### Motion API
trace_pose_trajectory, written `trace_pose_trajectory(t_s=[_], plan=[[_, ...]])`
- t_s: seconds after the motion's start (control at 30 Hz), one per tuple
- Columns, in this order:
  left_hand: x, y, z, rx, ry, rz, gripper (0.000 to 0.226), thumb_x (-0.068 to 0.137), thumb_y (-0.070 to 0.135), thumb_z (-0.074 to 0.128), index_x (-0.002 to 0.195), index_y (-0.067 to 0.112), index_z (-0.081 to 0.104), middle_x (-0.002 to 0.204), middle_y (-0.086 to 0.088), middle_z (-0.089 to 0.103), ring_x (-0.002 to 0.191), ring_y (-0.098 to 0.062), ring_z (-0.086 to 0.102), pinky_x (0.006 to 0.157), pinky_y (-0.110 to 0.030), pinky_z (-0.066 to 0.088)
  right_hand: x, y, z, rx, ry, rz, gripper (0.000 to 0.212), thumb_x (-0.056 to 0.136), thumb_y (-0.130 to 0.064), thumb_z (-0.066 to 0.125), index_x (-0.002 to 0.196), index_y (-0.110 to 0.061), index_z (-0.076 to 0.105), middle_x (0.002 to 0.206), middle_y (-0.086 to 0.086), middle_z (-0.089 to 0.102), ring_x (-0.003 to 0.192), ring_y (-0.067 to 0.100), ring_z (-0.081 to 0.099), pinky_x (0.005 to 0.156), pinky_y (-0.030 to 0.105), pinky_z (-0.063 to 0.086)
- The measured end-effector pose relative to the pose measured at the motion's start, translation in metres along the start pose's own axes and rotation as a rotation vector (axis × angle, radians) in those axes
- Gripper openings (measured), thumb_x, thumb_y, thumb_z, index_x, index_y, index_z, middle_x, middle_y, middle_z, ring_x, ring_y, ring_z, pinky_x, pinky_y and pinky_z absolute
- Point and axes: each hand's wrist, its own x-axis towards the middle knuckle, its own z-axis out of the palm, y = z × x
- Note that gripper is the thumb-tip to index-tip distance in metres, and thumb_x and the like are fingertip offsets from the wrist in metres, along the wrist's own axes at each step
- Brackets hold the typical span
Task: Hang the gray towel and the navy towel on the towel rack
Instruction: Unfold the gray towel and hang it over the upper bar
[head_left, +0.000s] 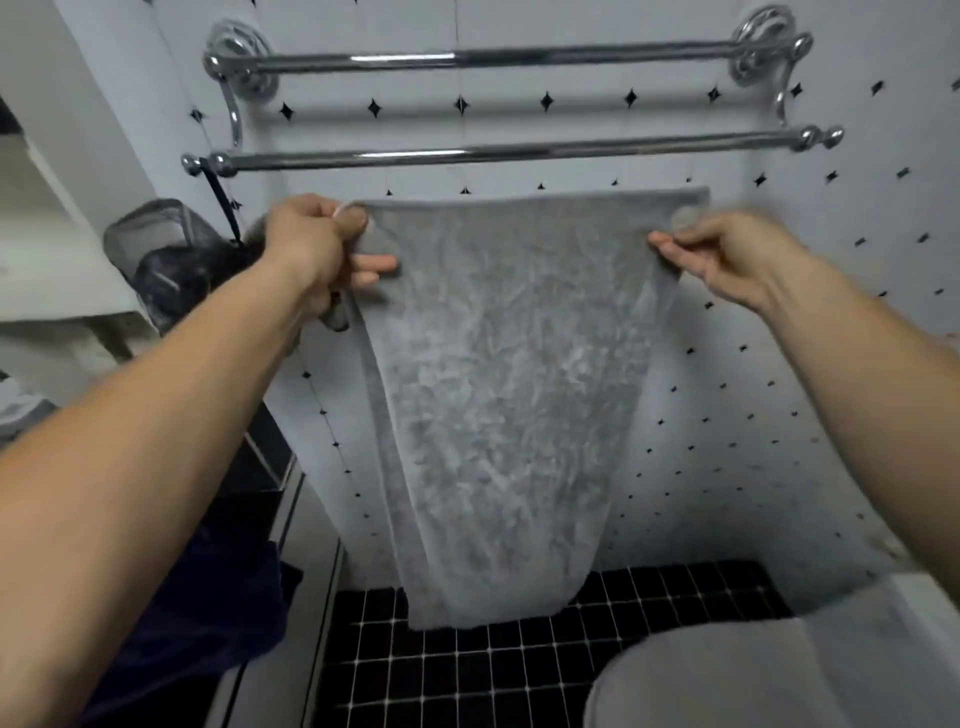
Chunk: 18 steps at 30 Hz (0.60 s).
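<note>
The gray towel (498, 395) hangs spread out in front of me, held by its top edge just below the chrome towel rack (509, 150). My left hand (311, 249) pinches the towel's top left corner and my right hand (727, 254) pinches the top right corner. The rack has two bare bars, an upper one against the wall and a lower one further out. The navy towel (208, 613) lies crumpled at the lower left, partly hidden by my left forearm.
A dark mesh bag (166, 260) hangs by a strap from the rack's left end. White wall tiles carry small black diamonds. The floor (519, 675) has black tiles. A grey-covered toilet lid (753, 670) sits at the lower right. A white shelf edge (52, 218) is at the left.
</note>
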Motion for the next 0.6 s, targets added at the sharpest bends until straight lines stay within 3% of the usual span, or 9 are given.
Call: trace_pose_trajectory(t_s=[0.13,0.3,0.4,0.6], plan=[[0.008,-0.007,-0.005,0.084,-0.088,0.029,0.018,0.098,0.016,0.054,0.081,0.017,0.047,0.079,-0.010,0.065,0.056,-0.022,0.073,0.031,-0.020,0.044,-0.009,0.002,-0.012,-0.171,0.003,-0.041,0.024,0.086,0.019,0.049,0.075,-0.001,0.053,0.065,0.010,0.072,0.070,0.020,0.075,0.068,0.022,0.059],[0.010,-0.004,-0.002,0.148,-0.087,0.055,0.008,0.096,0.018,0.057,0.090,0.015,0.052,0.073,-0.006,0.068,0.058,-0.023,0.073,0.033,-0.020,0.045,-0.017,0.001,-0.031,-0.344,0.066,-0.061,0.019,0.079,0.008,0.070,0.087,-0.005,0.060,0.059,0.002,0.072,0.054,0.013,0.071,0.048,0.018,0.055],[0.010,0.000,-0.001,0.124,-0.062,0.068,0.011,0.095,0.017,0.058,0.085,0.015,0.053,0.065,-0.003,0.068,0.054,-0.020,0.072,0.032,-0.019,0.044,-0.020,-0.003,-0.037,-0.422,0.033,-0.075,0.014,0.074,0.003,0.075,0.077,-0.004,0.063,0.055,0.000,0.070,0.041,0.005,0.057,0.037,0.015,0.042],[0.014,0.006,-0.003,0.118,-0.072,0.077,0.010,0.094,0.019,0.060,0.086,0.014,0.056,0.060,-0.002,0.071,0.059,-0.025,0.074,0.033,-0.020,0.045,-0.020,-0.013,-0.032,-0.363,-0.053,-0.107,0.013,0.074,0.000,0.075,0.077,-0.003,0.063,0.051,-0.005,0.061,0.036,0.002,0.036,0.038,0.016,0.029]])
